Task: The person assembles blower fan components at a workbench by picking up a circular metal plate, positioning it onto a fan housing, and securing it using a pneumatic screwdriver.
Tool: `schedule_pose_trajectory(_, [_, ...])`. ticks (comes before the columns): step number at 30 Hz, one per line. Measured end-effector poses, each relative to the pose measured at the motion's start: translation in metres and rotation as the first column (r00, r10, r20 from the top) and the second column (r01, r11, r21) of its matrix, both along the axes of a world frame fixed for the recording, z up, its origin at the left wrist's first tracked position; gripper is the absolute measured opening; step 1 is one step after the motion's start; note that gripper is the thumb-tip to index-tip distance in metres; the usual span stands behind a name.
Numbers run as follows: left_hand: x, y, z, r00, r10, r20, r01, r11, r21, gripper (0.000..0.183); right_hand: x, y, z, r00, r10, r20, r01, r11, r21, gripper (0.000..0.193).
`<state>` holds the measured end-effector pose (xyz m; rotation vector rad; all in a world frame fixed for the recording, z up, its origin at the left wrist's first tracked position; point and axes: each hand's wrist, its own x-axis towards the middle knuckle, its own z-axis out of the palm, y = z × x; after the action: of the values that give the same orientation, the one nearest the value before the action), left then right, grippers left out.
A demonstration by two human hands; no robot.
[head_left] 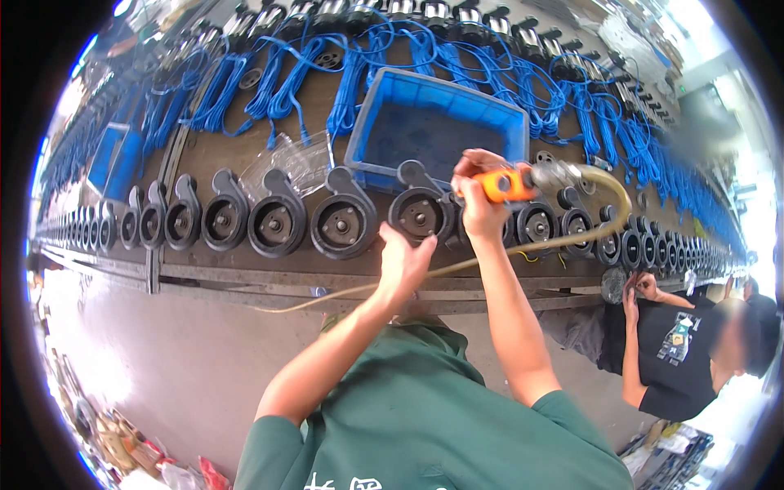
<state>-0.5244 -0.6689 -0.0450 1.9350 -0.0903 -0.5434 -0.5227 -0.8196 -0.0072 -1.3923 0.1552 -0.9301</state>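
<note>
the person's left grip (404,260) is touching the low rim of a black round part (419,214) with its fingers apart; no one can tell if it is holding on. this part is sitting near the front of the brown desk (208,155). the right grip (480,211) is wrapping around an orange tool (492,186) above the desk, close to a blue bin (445,98). a tan hose (627,200) is curling from the tool. more black round parts (223,220) are standing in a row on both sides. blue cords (349,90) are lying in bundles farther back. another person (678,351) is wearing black at the right.
</note>
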Motion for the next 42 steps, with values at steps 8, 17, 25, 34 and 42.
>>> schedule_pose_trajectory(8, [-0.005,-0.048,0.040,0.486,-0.593,0.642,0.454,0.799,0.394,0.039,-0.117,-0.074,0.038,0.991,-0.131,0.038,0.134,0.989,-0.061,0.030])
schedule_pose_trajectory(17, [-0.001,-0.077,0.023,0.255,-0.793,0.553,0.435,0.605,0.667,0.042,-0.171,-0.118,0.025,0.990,-0.139,0.018,0.140,0.990,-0.006,0.031])
schedule_pose_trajectory(25, [0.008,-0.091,0.021,0.351,-0.766,0.540,0.464,0.642,0.610,0.057,-0.142,-0.103,0.021,0.999,-0.034,0.020,0.031,0.991,0.129,0.031])
schedule_pose_trajectory(34, [0.006,-0.104,0.024,0.461,-0.765,0.450,0.382,0.629,0.677,0.057,-0.099,-0.089,0.003,0.996,0.090,-0.003,-0.088,0.980,0.178,0.029])
schedule_pose_trajectory(42, [0.006,-0.112,0.022,0.425,-0.829,0.365,0.375,0.528,0.762,0.043,-0.093,-0.084,-0.029,0.993,0.096,-0.065,-0.083,0.979,0.187,0.026])
